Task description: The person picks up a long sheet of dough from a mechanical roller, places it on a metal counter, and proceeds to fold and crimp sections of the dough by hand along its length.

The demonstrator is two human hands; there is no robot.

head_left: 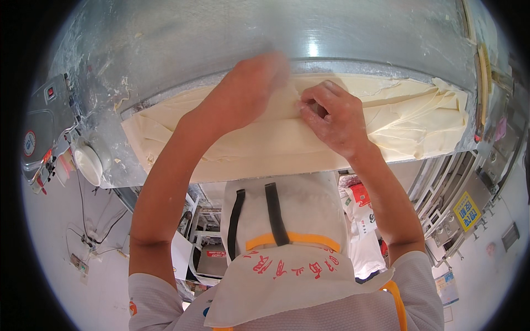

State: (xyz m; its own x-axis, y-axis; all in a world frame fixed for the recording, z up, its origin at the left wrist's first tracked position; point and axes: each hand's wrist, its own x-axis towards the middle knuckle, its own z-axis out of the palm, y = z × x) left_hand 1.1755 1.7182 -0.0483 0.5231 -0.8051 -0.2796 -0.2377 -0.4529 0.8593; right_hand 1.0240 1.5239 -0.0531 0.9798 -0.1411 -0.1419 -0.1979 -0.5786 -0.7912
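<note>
A wide, pale sheet of dough (265, 144) lies along the near edge of a metal worktop, with wrinkles and folds running lengthwise, most heavily on its right side. Over its far middle is my left hand (255, 83), its fingers smeared by motion, so what they hold cannot be made out. My right hand (338, 118) rests just right of the middle. Its fingers are curled, and thumb and forefinger close on a raised part of the dough.
The metal worktop (353, 33) stretches away beyond the dough, with flour and scraps on its left. At the left edge are a grey machine with a red switch (47, 118) and a white bowl (88, 164). Wooden sticks (484, 77) lie along the right edge; white sacks (364, 237) stand below.
</note>
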